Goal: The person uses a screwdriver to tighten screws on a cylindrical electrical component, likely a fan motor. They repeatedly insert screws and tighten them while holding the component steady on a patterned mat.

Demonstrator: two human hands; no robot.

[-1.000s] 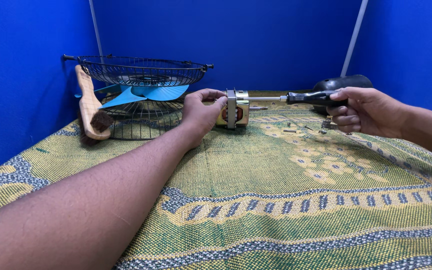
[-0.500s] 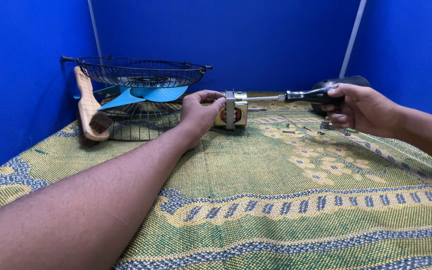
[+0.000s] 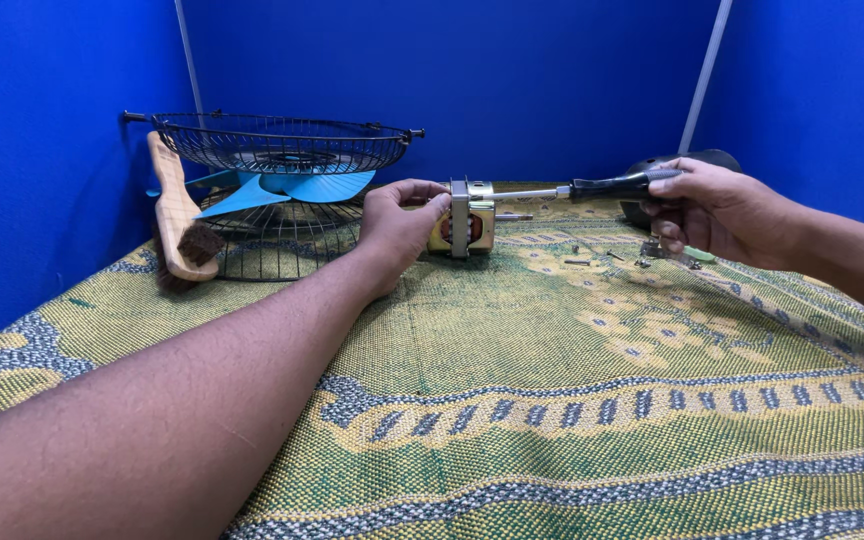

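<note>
My left hand (image 3: 399, 222) grips a small electric fan motor (image 3: 464, 225) with metal plates and copper windings, holding it on its side on the woven cloth. A screwdriver (image 3: 592, 187) with a black handle lies level in the air, its metal shaft reaching the top of the motor. My right hand (image 3: 714, 210) is closed round the handle, to the right of the motor.
Behind my left hand stand a wire fan guard (image 3: 282, 143), a light blue fan blade (image 3: 287, 187) and a second guard (image 3: 272, 235). A wooden brush (image 3: 177, 215) leans at their left. Small screws (image 3: 592, 258) and a dark housing (image 3: 697, 160) lie near my right hand. Blue walls enclose the green-yellow cloth (image 3: 572, 400).
My right hand has risen slightly with the screwdriver, which stays on the motor. My left hand and the motor have kept their place.
</note>
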